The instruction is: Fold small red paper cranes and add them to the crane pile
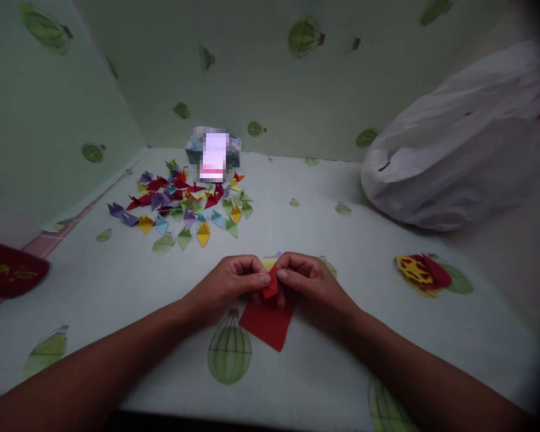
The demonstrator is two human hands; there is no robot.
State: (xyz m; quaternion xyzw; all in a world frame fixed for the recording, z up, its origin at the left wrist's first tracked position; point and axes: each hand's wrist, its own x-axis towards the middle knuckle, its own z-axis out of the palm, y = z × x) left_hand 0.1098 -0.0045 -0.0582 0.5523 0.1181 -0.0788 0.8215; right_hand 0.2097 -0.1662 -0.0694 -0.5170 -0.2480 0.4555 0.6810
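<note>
My left hand (234, 279) and my right hand (306, 279) meet at the middle of the table, both pinched on a small folded red paper piece (270, 285). Yellow and purple paper (270, 261) shows just behind the fingers, between the hands. A flat red paper sheet (268, 324) lies on the tablecloth right under my hands. Further back on the left lies a pile of several folded paper triangles (184, 207) in red, purple, yellow, green and blue.
A white plastic bag (459, 150) bulges at the right back. A red and yellow folded assembly (418, 273) lies at the right. A blurred box (213, 153) stands behind the pile. A dark red item (9, 270) lies at the left edge. Balloon-print walls enclose the back and left.
</note>
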